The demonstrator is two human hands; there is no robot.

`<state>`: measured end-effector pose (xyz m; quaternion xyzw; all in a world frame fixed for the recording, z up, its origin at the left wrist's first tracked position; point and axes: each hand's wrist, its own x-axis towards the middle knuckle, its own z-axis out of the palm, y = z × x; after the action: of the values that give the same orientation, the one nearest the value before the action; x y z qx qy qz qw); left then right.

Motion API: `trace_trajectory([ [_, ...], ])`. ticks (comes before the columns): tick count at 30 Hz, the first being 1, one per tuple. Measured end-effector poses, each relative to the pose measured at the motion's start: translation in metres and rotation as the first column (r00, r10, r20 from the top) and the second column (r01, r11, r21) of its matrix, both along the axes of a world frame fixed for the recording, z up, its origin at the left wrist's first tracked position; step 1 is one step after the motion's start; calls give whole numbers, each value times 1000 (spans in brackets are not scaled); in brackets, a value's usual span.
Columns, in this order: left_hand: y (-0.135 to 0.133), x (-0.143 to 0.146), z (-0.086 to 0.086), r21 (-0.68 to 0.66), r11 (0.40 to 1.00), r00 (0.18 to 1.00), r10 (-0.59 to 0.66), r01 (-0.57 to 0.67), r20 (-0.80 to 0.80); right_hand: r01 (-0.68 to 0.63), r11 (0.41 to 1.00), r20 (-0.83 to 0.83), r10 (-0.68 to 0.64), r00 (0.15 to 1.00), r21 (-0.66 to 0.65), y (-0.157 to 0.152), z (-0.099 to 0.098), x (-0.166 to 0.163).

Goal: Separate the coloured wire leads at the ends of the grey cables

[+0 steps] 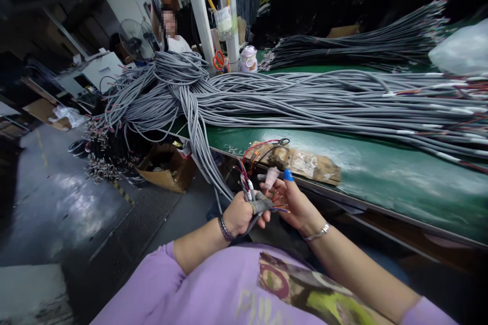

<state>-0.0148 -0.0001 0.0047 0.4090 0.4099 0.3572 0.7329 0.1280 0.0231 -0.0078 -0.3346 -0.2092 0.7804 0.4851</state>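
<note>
Left hand [238,216] is gripping the stripped end of a grey cable [208,162], fist closed, just below the bench [381,172] edge. Right hand [295,203] is sitting open beside it, coloured wires [280,209] fanning across its capped fingers. Cable pile [305,96] is lying across the bench behind.

Cables [305,96] on table [381,172], beyond left hand [240,216]

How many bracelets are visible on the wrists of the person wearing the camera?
2. A dark bracelet is on the left wrist, a silver bracelet on the right wrist. None seems hidden.
</note>
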Motion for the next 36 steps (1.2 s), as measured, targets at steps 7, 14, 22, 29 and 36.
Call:
trace_trajectory([
  [7, -13, 3, -3, 63, 995, 997, 83, -83, -3, -77, 997, 27, 76, 997, 7, -1, 5, 1],
  [14, -9, 10, 5, 49, 988, 988, 150, -148, -37, 124, 966, 257, -183, 949, 228, -1, -4, -3],
  [22, -7, 14, -1, 61, 984, 984, 168, -165, -62, -2, 1000, 37, 1, 999, 17, 7, 0, -5],
  [29, -7, 13, -5, 58, 985, 984, 167, -163, -70, -2, 1000, 47, 2, 999, 1, 5, -3, -7],
  [36, -13, 10, -3, 67, 987, 988, 150, -147, -38, 68, 998, 26, -68, 997, -10, 5, 3, -4],
])
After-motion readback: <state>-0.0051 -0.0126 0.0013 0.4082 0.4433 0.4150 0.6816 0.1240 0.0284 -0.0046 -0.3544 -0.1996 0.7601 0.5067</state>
